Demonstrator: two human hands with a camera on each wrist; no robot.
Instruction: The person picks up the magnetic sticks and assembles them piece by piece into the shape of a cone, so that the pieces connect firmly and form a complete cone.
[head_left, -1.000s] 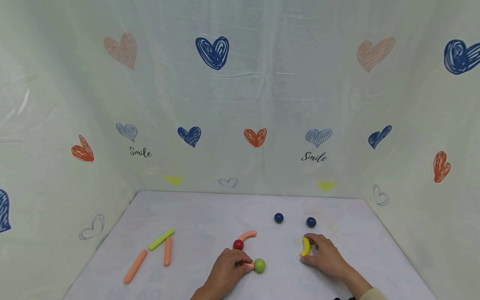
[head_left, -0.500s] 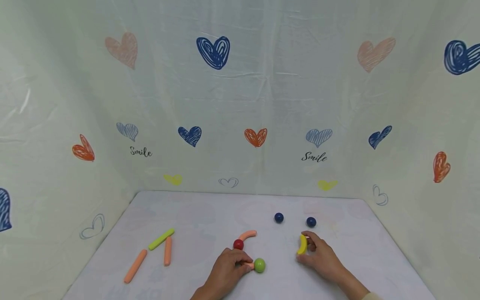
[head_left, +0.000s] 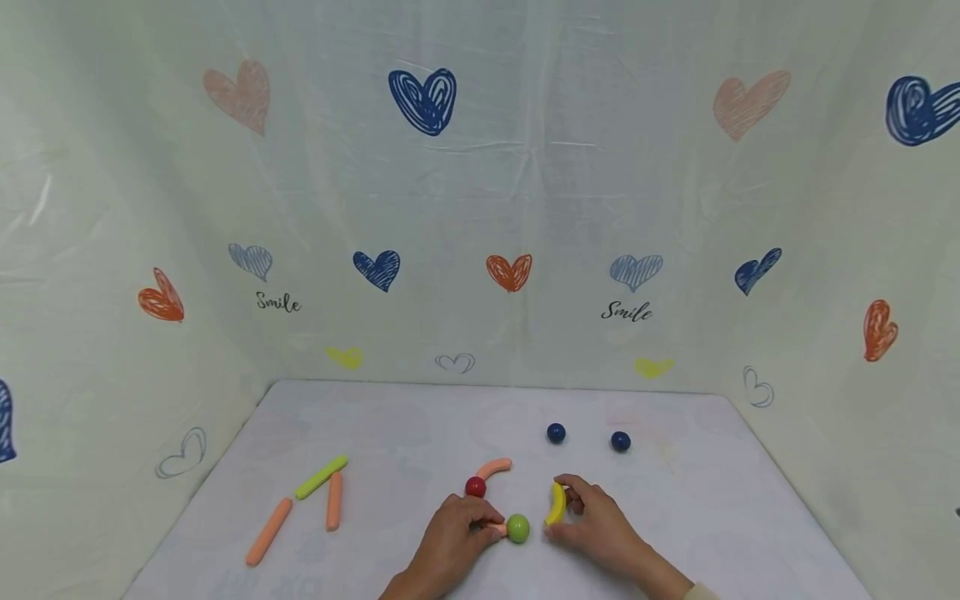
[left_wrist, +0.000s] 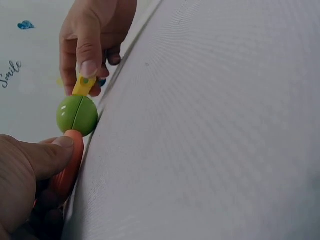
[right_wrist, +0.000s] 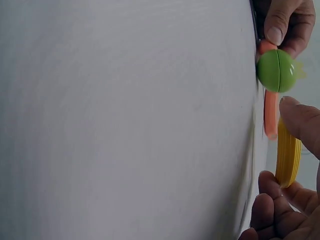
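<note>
My left hand (head_left: pixel 453 537) pinches a salmon rod (left_wrist: pixel 70 165) between thumb and fingers. A green ball (head_left: pixel 517 528) with a seam round it sits at the rod's right end. Just right of that ball, a short curved yellow rod (head_left: pixel 557 505) is held endwise between the thumb and fingers of my right hand (head_left: pixel 600 525). In the head view a small gap shows between yellow rod and green ball. Behind my left hand lies a red ball (head_left: pixel 476 487), against a curved salmon rod (head_left: pixel 497 467). My left fingers hide much of the held rod.
Two navy balls, one left (head_left: pixel 556 432) and one right (head_left: pixel 620 442), lie farther back on the white table (head_left: pixel 420 417). At left are a lime rod (head_left: pixel 321 477) and two straight salmon rods, a shorter (head_left: pixel 333 502) and a longer one (head_left: pixel 268 533). A heart-printed curtain (head_left: pixel 450 208) surrounds the table.
The right hand has carried the yellow rod leftward, close to the green ball. My left hand and the pieces it holds have stayed in place.
</note>
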